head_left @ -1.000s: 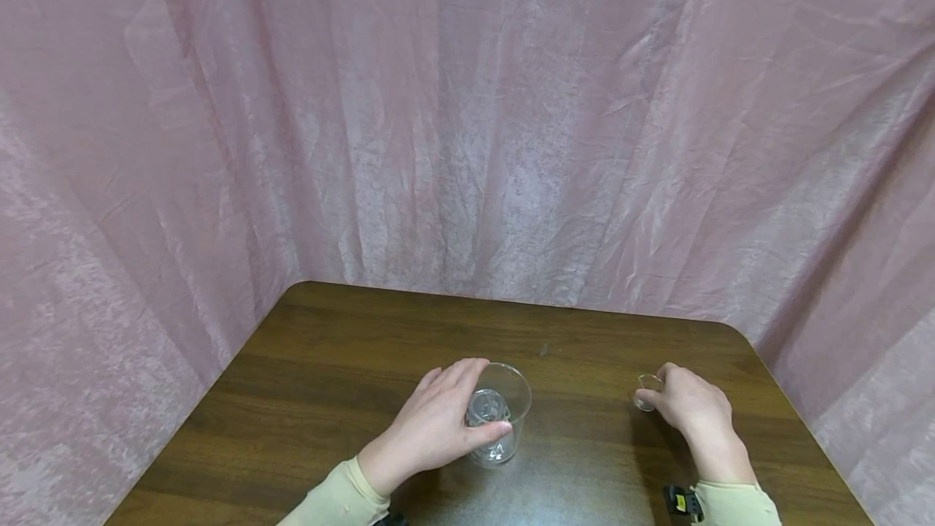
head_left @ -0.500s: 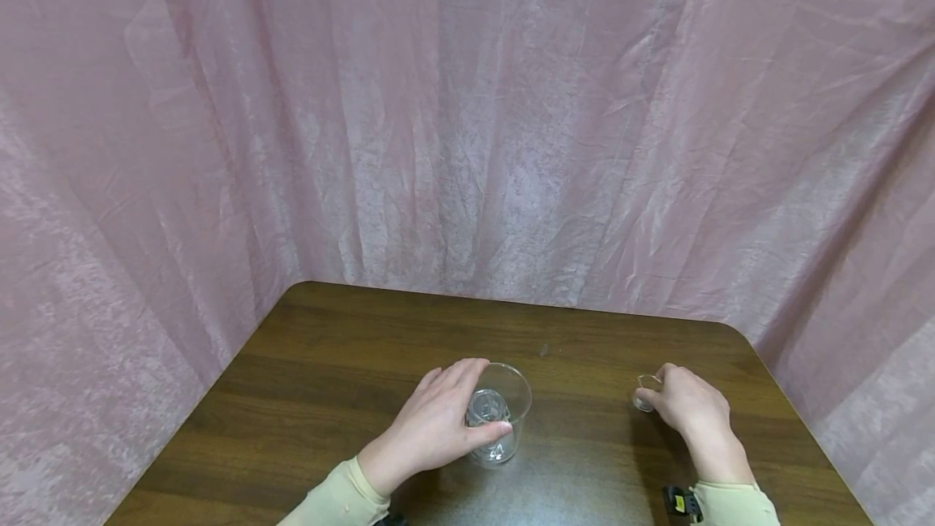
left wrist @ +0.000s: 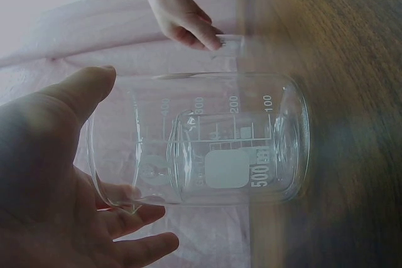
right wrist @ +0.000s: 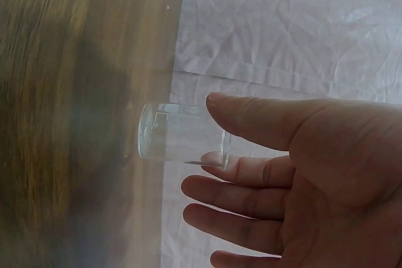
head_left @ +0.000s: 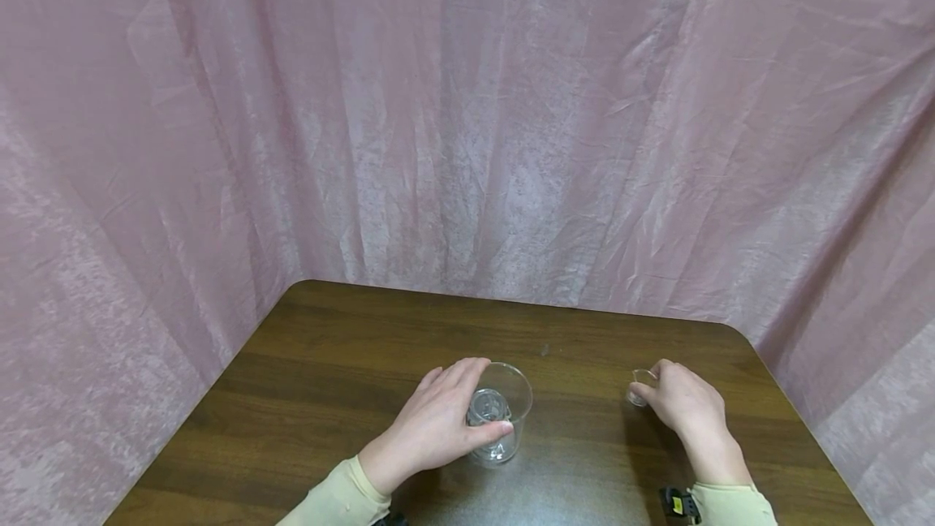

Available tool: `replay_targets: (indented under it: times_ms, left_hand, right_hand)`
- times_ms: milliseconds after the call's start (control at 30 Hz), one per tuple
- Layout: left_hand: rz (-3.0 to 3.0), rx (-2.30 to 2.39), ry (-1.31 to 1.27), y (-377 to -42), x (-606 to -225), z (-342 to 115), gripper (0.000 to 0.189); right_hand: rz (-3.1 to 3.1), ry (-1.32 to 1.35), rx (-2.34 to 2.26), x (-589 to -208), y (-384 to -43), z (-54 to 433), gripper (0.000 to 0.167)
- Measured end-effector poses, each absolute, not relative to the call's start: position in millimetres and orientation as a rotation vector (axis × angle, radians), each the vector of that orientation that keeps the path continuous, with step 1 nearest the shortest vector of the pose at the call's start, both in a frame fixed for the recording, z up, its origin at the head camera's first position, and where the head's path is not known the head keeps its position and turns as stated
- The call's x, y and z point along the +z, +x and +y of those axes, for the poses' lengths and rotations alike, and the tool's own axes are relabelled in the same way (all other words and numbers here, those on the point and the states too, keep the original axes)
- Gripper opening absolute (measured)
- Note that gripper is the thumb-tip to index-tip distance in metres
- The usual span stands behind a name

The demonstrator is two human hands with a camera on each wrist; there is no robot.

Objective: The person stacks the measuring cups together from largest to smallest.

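A large clear glass beaker (head_left: 519, 400) marked 500 ml stands upright on the table, left of my right hand. A smaller glass beaker (left wrist: 217, 155) is nested inside it. My left hand (head_left: 431, 420) holds the large beaker near its rim, thumb on the near side and fingers round the far side. Over to the right, my right hand (head_left: 690, 404) pinches a tiny glass beaker (right wrist: 182, 131) near its rim between thumb and index finger. This tiny beaker is upright and appears slightly above the table; the other fingers extend beside it.
The dark wooden table (head_left: 365, 339) has rounded far corners. Pink curtains (head_left: 467, 120) hang behind it and along both sides. A small pale mark (head_left: 545, 350) shows on the tabletop beyond the large beaker.
My right hand has shifted slightly left and away from me with the tiny beaker. The left hand and the large beaker stay in place.
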State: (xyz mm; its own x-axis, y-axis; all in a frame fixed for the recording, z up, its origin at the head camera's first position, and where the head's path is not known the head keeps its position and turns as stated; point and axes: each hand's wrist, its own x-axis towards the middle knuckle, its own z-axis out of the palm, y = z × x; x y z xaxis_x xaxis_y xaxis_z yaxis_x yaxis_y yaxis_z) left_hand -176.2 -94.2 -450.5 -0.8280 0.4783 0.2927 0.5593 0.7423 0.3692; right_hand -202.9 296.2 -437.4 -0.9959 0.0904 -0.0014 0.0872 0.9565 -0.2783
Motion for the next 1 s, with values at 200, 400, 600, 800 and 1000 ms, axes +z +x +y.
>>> replay_targets:
  times_ms: [200, 400, 600, 800, 1000]
  left_hand:
    - [-2.767, -0.667, -0.833, -176, -450, -94, 0.090]
    - [-2.772, -0.661, -0.832, -176, -450, -94, 0.090]
    - [-2.774, -0.671, -0.828, -176, -450, -94, 0.090]
    - [-2.772, -0.673, -0.831, -176, -449, -94, 0.090]
    - [-2.765, -0.671, -0.833, -176, -450, -95, 0.089]
  right_hand:
    - [-3.063, -0.101, 0.442, -435, -202, 291, 0.047]
    - [-3.036, -0.079, 0.433, -430, -201, 286, 0.050]
    - [-3.011, -0.059, 0.427, -424, -199, 278, 0.052]
    - [-2.975, -0.039, 0.448, -418, -197, 270, 0.053]
    - [-2.943, -0.023, 0.456, -412, -196, 261, 0.050]
